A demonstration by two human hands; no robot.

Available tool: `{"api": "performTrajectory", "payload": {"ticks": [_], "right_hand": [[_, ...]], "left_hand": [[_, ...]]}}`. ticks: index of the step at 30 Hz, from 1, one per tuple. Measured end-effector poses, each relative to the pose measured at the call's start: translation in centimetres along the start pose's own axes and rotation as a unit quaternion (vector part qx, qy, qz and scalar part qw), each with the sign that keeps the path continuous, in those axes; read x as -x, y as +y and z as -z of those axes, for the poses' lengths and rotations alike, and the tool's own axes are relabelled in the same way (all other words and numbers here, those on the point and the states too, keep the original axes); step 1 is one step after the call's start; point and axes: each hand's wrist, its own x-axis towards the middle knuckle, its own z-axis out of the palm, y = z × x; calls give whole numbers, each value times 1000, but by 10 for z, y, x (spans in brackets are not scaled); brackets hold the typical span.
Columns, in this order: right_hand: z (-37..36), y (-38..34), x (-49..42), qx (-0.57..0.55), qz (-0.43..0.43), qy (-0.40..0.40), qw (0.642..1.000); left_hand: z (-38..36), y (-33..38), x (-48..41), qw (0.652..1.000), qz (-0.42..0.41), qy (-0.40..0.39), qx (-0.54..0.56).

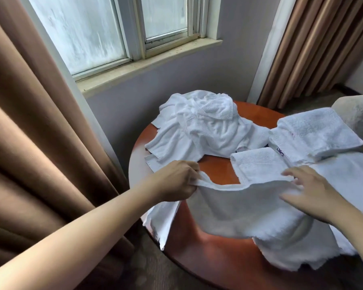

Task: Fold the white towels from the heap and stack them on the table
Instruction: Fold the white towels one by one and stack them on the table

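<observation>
A white towel is held slack between two hands kept well apart, above a round reddish-brown surface. Its upper edge is pinched by the left hand. The right hand is laid on its other end, fingers spread and straight. A rumpled heap of towels is piled beyond the left hand, and folded towels are stacked beyond the right. Brown curtains and a frosted window are seen behind the surface.

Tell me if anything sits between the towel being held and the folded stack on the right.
Nothing visible does. The towel, pinched by the left hand, lies just beside the folded stack; the unfolded heap sits behind, off that path. The right hand is spread over the towel.
</observation>
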Motion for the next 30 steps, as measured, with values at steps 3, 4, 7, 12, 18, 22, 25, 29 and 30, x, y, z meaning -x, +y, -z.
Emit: {"api": "performTrajectory", "payload": {"ticks": [3,4,7,12,18,22,25,29,30], "right_hand": [[-23,-44,2,45,94,-128,986],[-34,-63,2,49,121,-143,981],[-63,-94,-1,-14,176,-74,981],[-61,-90,-4,-86,170,74,979],[-46,-89,-8,-78,193,113,971],[-41,-85,-8,-64,189,138,970],[-34,-85,-9,-58,188,157,968],[-19,-77,-12,-60,179,183,965],[-18,-75,-12,-60,185,175,965]], "left_hand": [[2,15,-5,997,10,52,57],[2,20,-7,996,-1,64,61],[6,28,-9,995,-21,82,52],[7,22,-3,992,-31,81,-92],[-1,20,0,986,-81,60,-131],[0,20,-1,976,-65,46,-201],[-3,24,-4,961,7,-9,-276],[-15,-6,9,971,85,-7,-224],[-15,-9,12,977,75,3,-199]]}}
